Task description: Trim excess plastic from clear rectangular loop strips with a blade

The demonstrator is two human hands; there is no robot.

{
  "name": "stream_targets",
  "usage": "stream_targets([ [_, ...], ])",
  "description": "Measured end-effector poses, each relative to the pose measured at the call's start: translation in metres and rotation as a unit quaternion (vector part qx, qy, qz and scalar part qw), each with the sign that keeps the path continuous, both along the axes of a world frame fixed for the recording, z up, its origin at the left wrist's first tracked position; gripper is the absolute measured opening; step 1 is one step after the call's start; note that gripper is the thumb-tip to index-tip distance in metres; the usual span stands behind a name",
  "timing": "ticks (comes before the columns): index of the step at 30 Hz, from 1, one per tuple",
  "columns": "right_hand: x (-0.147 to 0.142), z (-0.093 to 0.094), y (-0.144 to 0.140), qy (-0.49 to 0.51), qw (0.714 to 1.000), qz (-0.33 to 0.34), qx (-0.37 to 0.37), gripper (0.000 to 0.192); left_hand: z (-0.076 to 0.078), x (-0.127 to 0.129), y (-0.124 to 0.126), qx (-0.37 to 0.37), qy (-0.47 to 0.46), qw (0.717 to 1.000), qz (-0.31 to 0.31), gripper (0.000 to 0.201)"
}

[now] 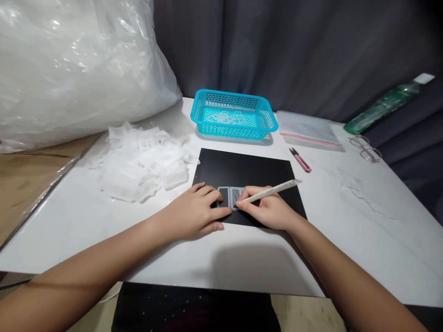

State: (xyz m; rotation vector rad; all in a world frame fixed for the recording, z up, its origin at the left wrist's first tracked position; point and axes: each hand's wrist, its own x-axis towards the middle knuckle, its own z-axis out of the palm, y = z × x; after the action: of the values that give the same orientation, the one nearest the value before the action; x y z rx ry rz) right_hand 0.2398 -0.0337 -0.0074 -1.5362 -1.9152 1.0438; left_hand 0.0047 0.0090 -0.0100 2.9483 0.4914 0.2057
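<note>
Black rectangular mat point(249, 170) lies flat on the white table point(346, 221), and on its near part sits a small clear plastic pouch with pale borders point(231, 197). Left hand point(194, 214) presses flat on the pouch's left end, fingers spread narrow and extended, thumb along the mat's near edge. Right hand point(268, 210) pinches a slim white pen-shaped tool point(270, 190) between thumb and fingers, tip down on the pouch's right part, shaft slanting up toward 2 o'clock

Around the hands: at 10 o'clock a loose heap of small clear plastic pouches point(141, 161), just beside the mat's left edge. At 12 o'clock a turquoise perforated plastic basket point(233, 115) holding a few clear pieces, near the mat's far edge but apart from it. At 1 o'clock small pink-handled snips point(300, 160), just off the mat's far right corner; beyond them a flat stack of clear zip bags with a pink strip point(308, 129). At 2 o'clock wire-framed glasses point(365, 147) and a green bottle with a white cap point(387, 103) leaning on the curtain. At 10–11 o'clock a large bulging clear plastic sack point(79, 64) fills the far left corner

Nothing lies between the hands and the pouch

Surface: white, faintly marbled; dark grey curtain point(311, 50) behind; brown board point(31, 180) to the left

Bare table shows from 3 to 5 o'clock and along the near edge at 6 o'clock
</note>
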Motion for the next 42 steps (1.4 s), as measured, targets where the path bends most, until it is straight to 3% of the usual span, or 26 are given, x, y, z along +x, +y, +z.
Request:
stream_targets([
  [15, 0.001, 0.008, -0.001, -0.057, 0.996, 0.064, 0.034, 0.019, 0.000, -0.001, -0.002, -0.012, 0.018, 1.000, 0.013, 0.041],
  [25, 0.008, 0.000, -0.003, -0.093, 0.970, 0.155, 0.162, 0.016, 0.003, 0.002, -0.001, -0.037, 0.025, 0.999, 0.015, 0.043],
  [29, 0.003, -0.005, -0.005, -0.118, 0.954, 0.150, 0.232, 0.019, 0.006, 0.002, -0.002, -0.043, 0.027, 0.999, 0.021, 0.042],
  [31, 0.009, -0.007, -0.002, -0.102, 0.961, 0.081, 0.243, 0.016, 0.007, 0.002, -0.002, -0.045, 0.031, 0.998, 0.025, 0.040],
  [33, 0.024, -0.007, 0.006, -0.083, 0.957, -0.076, 0.268, 0.012, 0.009, 0.003, -0.003, -0.049, 0.037, 0.998, 0.027, 0.039],
  [35, 0.047, -0.005, 0.016, -0.075, 0.905, -0.268, 0.321, 0.013, 0.010, 0.003, -0.003, -0.051, 0.042, 0.997, 0.028, 0.039],
  [36, 0.061, -0.004, 0.021, -0.086, 0.880, -0.328, 0.333, 0.016, 0.010, 0.002, -0.004, -0.051, 0.043, 0.997, 0.026, 0.040],
  [39, 0.100, 0.000, 0.028, -0.121, 0.834, -0.415, 0.342, 0.018, 0.009, -0.002, -0.002, -0.042, 0.038, 0.998, 0.021, 0.040],
  [42, 0.120, 0.006, 0.025, -0.217, 0.867, -0.359, 0.270, 0.017, 0.012, -0.010, 0.003, -0.027, 0.035, 0.999, 0.018, 0.036],
])
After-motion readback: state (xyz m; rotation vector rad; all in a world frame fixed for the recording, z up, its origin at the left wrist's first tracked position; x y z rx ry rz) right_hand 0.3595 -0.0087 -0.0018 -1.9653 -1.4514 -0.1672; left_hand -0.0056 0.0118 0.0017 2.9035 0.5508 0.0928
